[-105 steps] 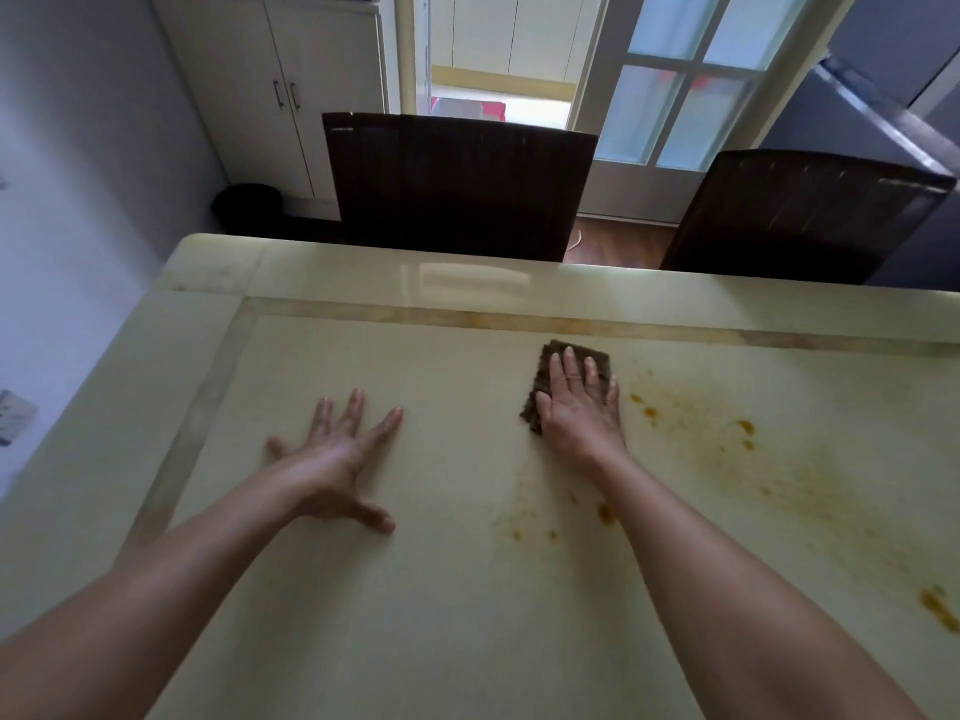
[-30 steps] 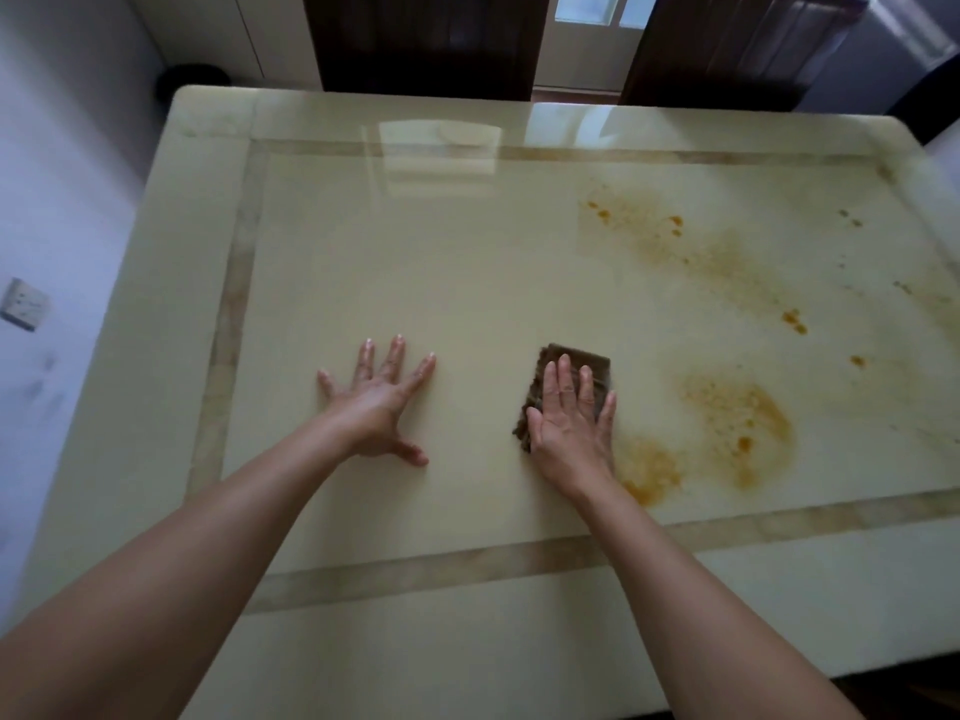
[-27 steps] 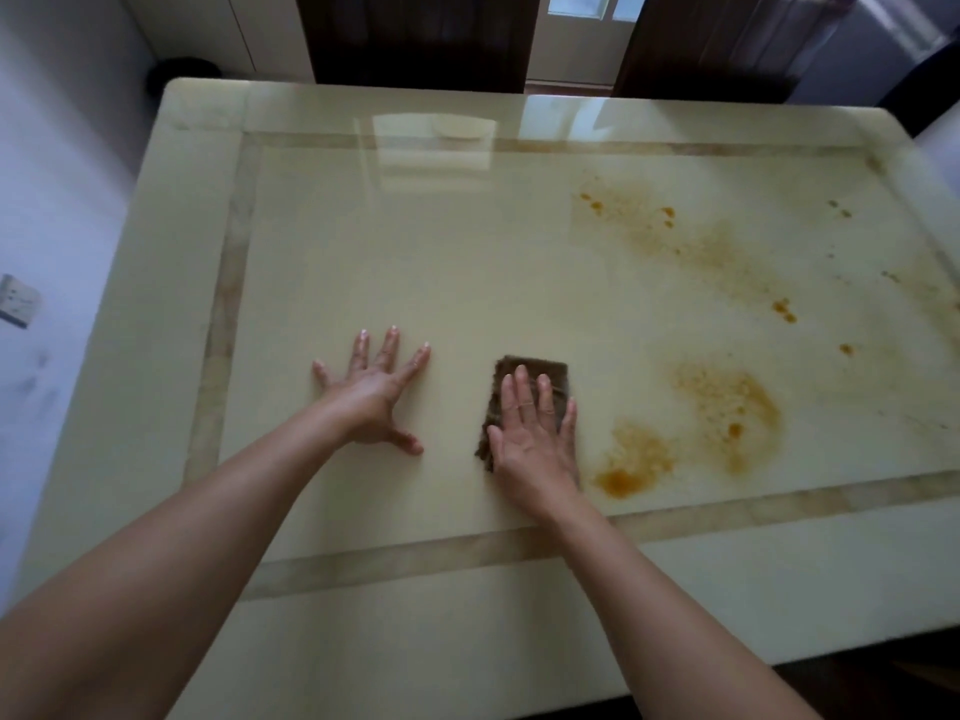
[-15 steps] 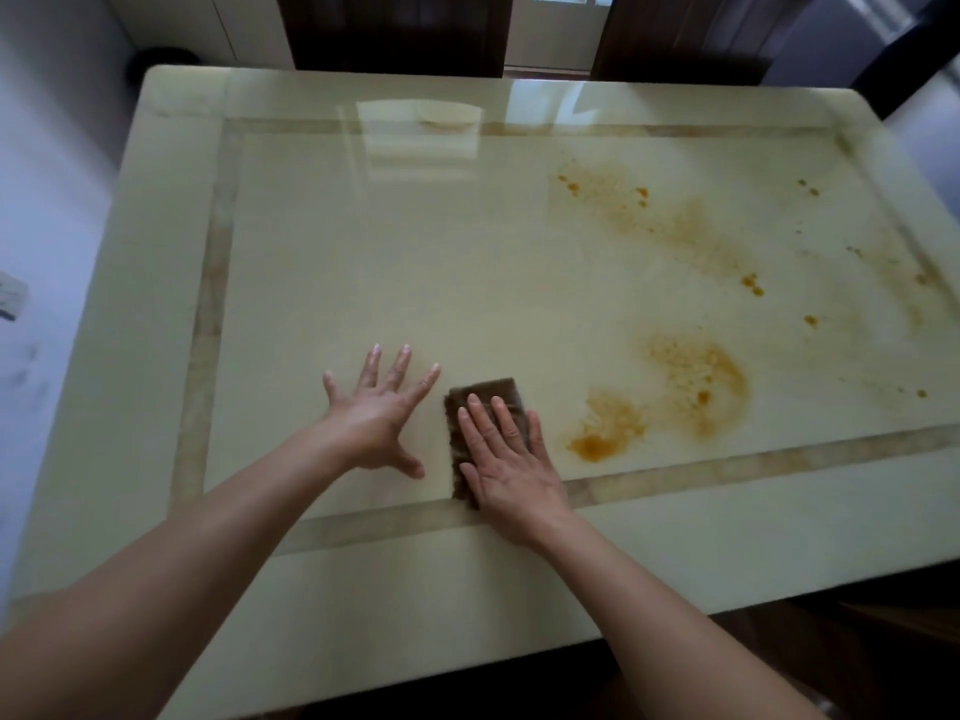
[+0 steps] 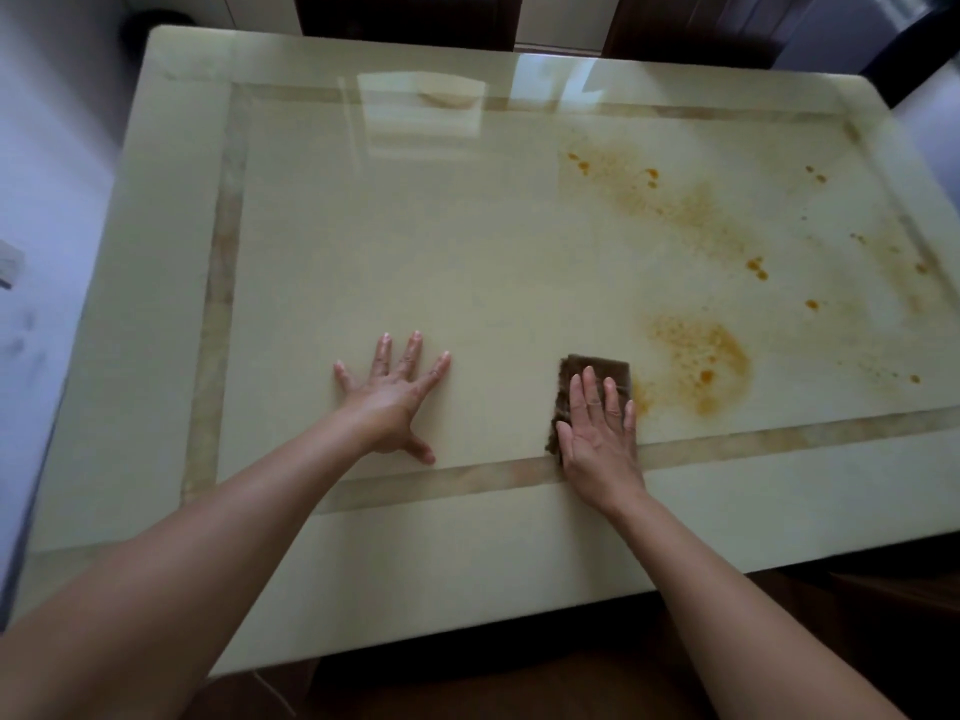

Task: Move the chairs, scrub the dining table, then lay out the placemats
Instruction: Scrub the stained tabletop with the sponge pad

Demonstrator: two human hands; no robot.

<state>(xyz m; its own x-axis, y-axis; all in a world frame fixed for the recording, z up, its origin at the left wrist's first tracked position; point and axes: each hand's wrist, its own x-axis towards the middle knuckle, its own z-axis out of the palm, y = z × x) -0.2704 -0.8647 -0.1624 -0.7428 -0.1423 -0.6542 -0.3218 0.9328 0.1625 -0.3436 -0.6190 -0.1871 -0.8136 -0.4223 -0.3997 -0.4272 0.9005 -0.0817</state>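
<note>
Scouring pad (image 5: 592, 367) slid right, dining table (image 5: 415, 252) orange-stained

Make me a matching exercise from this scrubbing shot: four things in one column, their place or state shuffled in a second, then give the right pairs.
Things
1. left hand
2. right hand
3. scrub pad
4. orange stain patch

Place or state
A. just right of the pad, on the table
B. brown, pinned flat under a palm
C. fingers spread, flat on bare tabletop
D. pressing down on the pad

Pairs: 1-C, 2-D, 3-B, 4-A
</note>
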